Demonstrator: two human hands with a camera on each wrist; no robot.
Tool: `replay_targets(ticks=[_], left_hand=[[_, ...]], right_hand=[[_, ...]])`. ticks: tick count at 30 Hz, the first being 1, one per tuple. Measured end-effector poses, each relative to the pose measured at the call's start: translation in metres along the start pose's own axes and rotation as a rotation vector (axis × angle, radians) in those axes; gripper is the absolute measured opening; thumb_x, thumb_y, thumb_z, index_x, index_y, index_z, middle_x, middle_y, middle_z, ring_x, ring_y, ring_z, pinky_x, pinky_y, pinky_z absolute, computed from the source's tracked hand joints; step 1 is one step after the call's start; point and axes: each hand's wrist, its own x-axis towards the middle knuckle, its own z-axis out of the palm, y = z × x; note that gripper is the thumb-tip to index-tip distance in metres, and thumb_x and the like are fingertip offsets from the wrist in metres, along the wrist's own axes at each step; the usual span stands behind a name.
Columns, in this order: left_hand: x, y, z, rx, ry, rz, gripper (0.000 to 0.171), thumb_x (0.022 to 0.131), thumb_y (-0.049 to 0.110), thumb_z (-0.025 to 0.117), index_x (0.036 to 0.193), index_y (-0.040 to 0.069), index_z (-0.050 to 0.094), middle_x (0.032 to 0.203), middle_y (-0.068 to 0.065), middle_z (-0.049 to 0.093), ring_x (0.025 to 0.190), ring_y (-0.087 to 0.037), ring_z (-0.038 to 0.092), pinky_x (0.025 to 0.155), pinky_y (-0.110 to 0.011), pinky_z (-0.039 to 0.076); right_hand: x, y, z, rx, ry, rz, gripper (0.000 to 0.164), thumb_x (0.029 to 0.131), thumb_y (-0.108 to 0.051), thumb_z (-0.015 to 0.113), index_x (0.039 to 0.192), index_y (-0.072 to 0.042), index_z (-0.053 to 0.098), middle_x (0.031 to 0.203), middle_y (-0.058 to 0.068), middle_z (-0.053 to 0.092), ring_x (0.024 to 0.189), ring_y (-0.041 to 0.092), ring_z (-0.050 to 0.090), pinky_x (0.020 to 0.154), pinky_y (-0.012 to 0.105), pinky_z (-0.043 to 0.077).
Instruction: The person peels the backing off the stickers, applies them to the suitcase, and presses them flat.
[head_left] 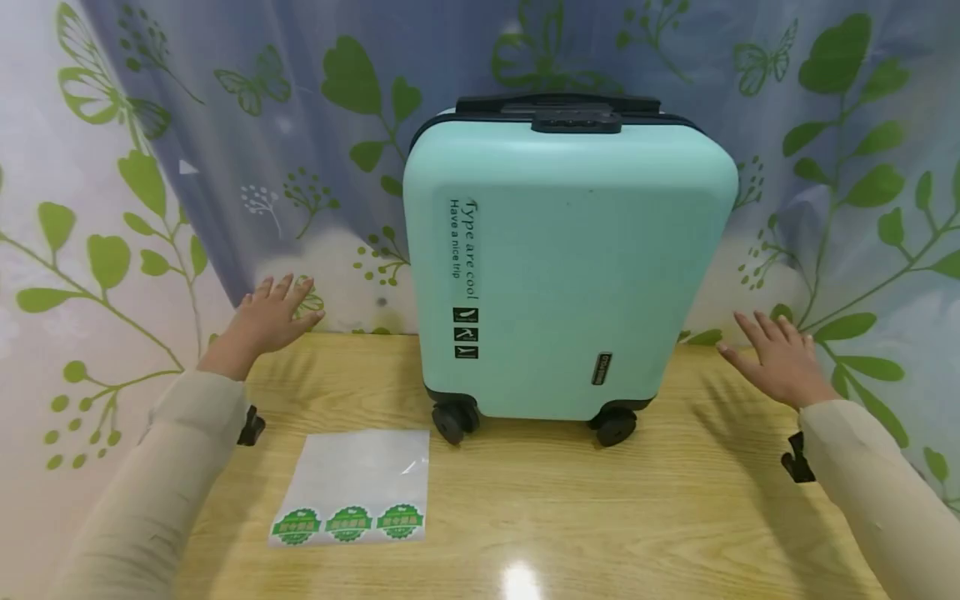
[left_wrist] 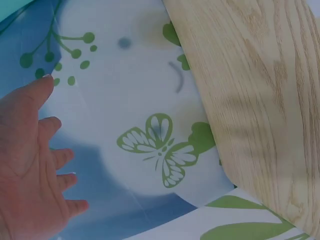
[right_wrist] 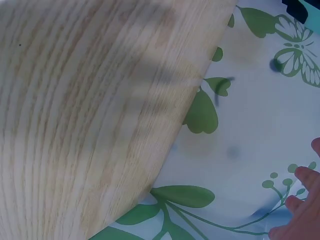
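Observation:
A mint-green suitcase (head_left: pixel 555 267) stands upright on its black wheels, with a dark handle and lock along its top. To its left my left hand (head_left: pixel 273 317) is held out above the table with the fingers spread and nothing in them. My right hand (head_left: pixel 776 358) is likewise stretched out at the suitcase's right side, fingers apart and holding nothing. The left wrist view shows the left hand (left_wrist: pixel 30 165) in front of the curtain. Only some fingers of the right hand (right_wrist: pixel 302 200) enter the right wrist view.
A clear plastic sheet (head_left: pixel 363 471) with several green round labels lies on the wooden table (head_left: pixel 525 492) at the front left. Behind the table's back edge hangs a curtain (head_left: pixel 300 167) patterned with leaves and butterflies.

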Motion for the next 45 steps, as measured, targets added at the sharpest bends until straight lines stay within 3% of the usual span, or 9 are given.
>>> replay_targets(ticks=[12, 24, 27, 34, 45], left_hand=[[-0.012, 0.016, 0.007, 0.059, 0.011, 0.052, 0.072, 0.099, 0.052, 0.030, 0.151, 0.005, 0.012, 0.151, -0.031, 0.008, 0.135, -0.055, 0.005, 0.104, -0.069, 0.009], [-0.036, 0.025, 0.021, 0.016, 0.072, 0.120, 0.071, 0.099, 0.051, 0.034, 0.150, 0.006, 0.017, 0.152, -0.030, 0.009, 0.135, -0.054, 0.006, 0.103, -0.069, 0.012], [-0.042, 0.027, 0.023, 0.004, 0.091, 0.131, 0.070, 0.099, 0.049, 0.037, 0.150, 0.006, 0.018, 0.152, -0.029, 0.011, 0.136, -0.053, 0.006, 0.103, -0.069, 0.012], [-0.052, 0.033, 0.032, 0.052, 0.121, 0.182, 0.070, 0.099, 0.051, 0.035, 0.150, 0.006, 0.020, 0.152, -0.027, 0.015, 0.136, -0.051, 0.013, 0.106, -0.064, 0.016], [-0.075, 0.043, 0.053, -0.116, 0.173, 0.254, 0.066, 0.098, 0.042, 0.047, 0.148, 0.005, 0.026, 0.151, -0.028, 0.019, 0.136, -0.051, 0.015, 0.105, -0.065, 0.018]], right_hand=[[-0.020, 0.001, 0.011, 0.046, 0.039, -0.076, 0.073, 0.099, -0.043, 0.043, 0.152, -0.007, 0.007, 0.150, 0.035, 0.007, 0.132, 0.059, 0.001, 0.096, 0.076, -0.002], [-0.041, -0.019, 0.023, 0.086, 0.098, -0.177, 0.070, 0.098, -0.035, 0.048, 0.152, -0.009, 0.011, 0.152, 0.029, 0.008, 0.135, 0.055, 0.000, 0.099, 0.073, -0.007], [-0.043, -0.024, 0.024, 0.096, 0.122, -0.201, 0.070, 0.098, -0.033, 0.049, 0.152, -0.009, 0.011, 0.152, 0.029, 0.010, 0.136, 0.054, 0.001, 0.098, 0.075, -0.004], [-0.054, -0.035, 0.026, 0.178, 0.173, -0.243, 0.068, 0.097, -0.025, 0.051, 0.152, -0.011, 0.012, 0.153, 0.028, 0.011, 0.137, 0.052, 0.000, 0.100, 0.073, -0.003], [-0.076, -0.066, 0.036, 0.300, 0.199, -0.318, 0.071, 0.094, -0.016, 0.056, 0.152, -0.014, 0.015, 0.154, 0.025, 0.012, 0.139, 0.048, 0.000, 0.104, 0.069, -0.005]])
